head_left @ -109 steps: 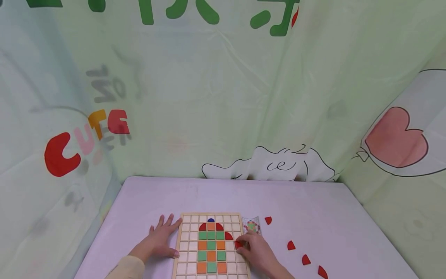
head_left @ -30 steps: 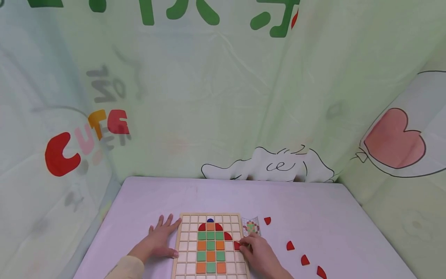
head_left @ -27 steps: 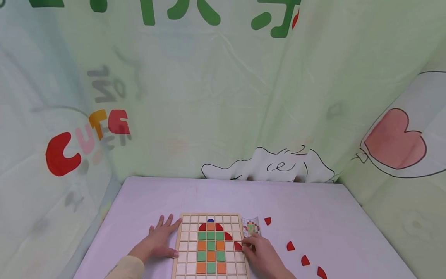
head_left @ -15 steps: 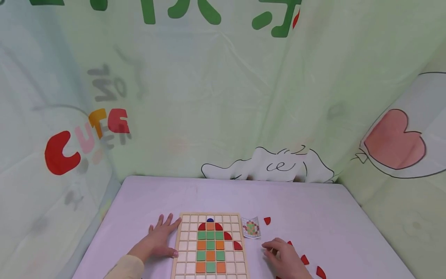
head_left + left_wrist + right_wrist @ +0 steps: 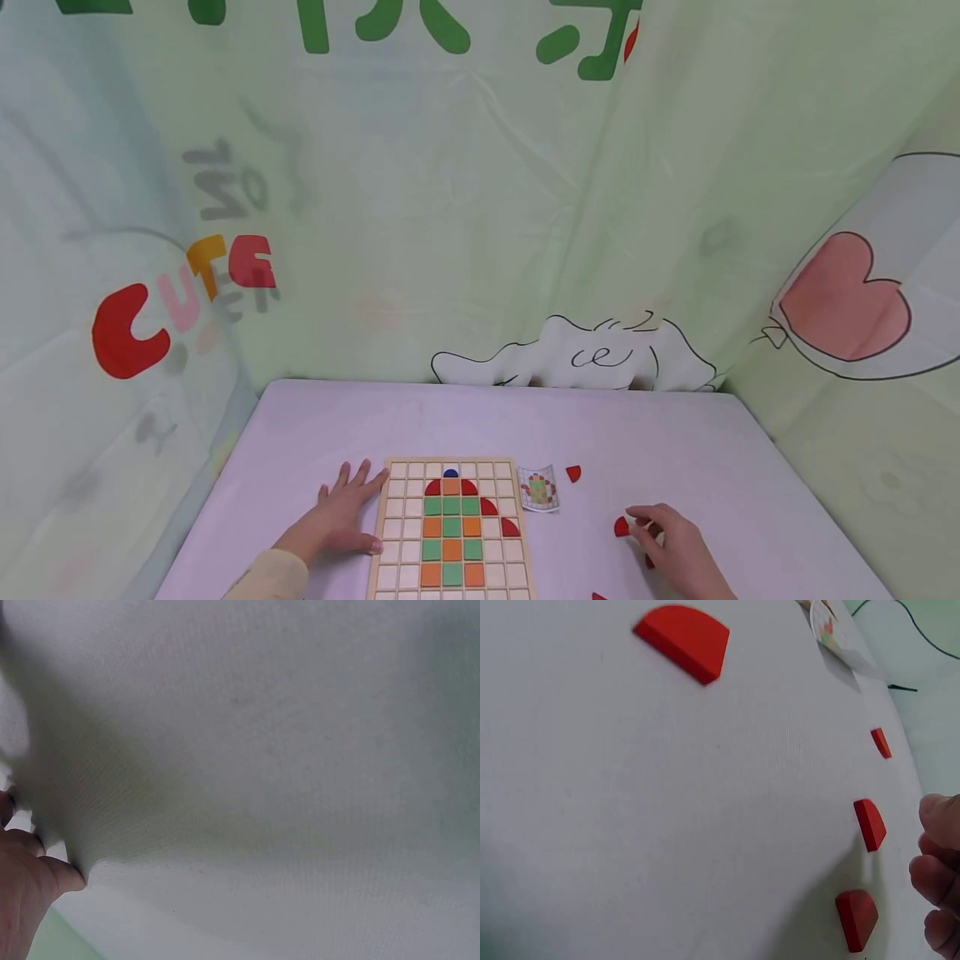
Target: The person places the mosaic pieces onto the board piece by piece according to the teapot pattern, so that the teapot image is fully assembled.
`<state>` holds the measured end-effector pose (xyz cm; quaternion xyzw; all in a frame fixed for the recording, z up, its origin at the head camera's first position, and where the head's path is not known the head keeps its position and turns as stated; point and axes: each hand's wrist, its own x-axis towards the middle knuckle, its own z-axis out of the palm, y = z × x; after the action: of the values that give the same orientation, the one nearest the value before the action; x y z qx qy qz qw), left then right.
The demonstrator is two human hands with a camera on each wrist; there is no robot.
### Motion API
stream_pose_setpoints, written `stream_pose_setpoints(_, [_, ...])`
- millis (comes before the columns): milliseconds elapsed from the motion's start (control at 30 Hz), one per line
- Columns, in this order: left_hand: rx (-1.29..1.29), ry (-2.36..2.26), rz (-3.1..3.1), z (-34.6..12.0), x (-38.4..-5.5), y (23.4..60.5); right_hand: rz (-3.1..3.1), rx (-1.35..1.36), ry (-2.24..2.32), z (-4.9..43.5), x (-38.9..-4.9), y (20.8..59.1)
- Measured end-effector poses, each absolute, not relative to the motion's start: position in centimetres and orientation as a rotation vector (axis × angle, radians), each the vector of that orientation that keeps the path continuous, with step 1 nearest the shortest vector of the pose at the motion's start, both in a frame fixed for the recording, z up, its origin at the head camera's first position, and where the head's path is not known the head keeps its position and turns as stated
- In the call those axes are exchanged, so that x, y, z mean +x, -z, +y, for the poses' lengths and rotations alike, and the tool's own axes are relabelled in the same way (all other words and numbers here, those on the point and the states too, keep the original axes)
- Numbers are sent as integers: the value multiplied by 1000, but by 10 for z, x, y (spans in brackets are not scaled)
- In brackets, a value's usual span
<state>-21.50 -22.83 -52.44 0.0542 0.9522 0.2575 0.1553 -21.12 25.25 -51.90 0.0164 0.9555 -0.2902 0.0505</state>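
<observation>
My left hand [image 5: 345, 512] lies with spread fingers along the left edge of a wooden grid board [image 5: 414, 528]. In the left wrist view that hand [image 5: 30, 877] shows only at the lower left. My right hand [image 5: 671, 542] hovers on the right of the table, thumb and fingers loosely bent, fingertips right at a red quarter-circle piece [image 5: 622, 527]. The right wrist view shows the right hand's fingers [image 5: 934, 881] beside several red pieces [image 5: 870, 825], with nothing pinched. Green squares [image 5: 452, 527], orange squares [image 5: 432, 527], a blue piece [image 5: 451, 473] and red quarter-circles [image 5: 510, 527] fill part of the board.
A small pattern card [image 5: 538, 489] lies against the board's right side. Another red quarter-circle [image 5: 573, 473] sits behind it, and one more red piece [image 5: 598, 596] shows at the bottom edge. Printed curtains surround the purple-white table [image 5: 337, 417].
My right hand has let go of a red quarter-circle in the board's right part and moved right to the loose red pieces. My left hand has stayed put.
</observation>
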Motion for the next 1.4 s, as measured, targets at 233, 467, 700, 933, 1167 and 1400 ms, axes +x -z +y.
stream_pose_setpoints(233, [159, -744, 2721, -228, -215, 524, 2876, 58, 753, 253, -222, 527])
stream_pose_setpoints(467, [160, -745, 2723, -228, -215, 525, 2892, 67, 691, 245, -226, 533])
stream_pose_setpoints(700, [160, -738, 2726, -228, -215, 521, 2886, 39, 707, 238, -226, 533])
stream_pose_setpoints(933, [163, -746, 2728, -229, -216, 522, 2921, 10, 672, 233, -225, 531])
stream_pose_setpoints(1167, [182, -750, 2718, -230, -216, 524, 2956, 11, 703, 239, -222, 528])
stream_pose_setpoints(1400, [166, -749, 2728, -229, -214, 524, 2934, 57, 729, 246, -225, 529])
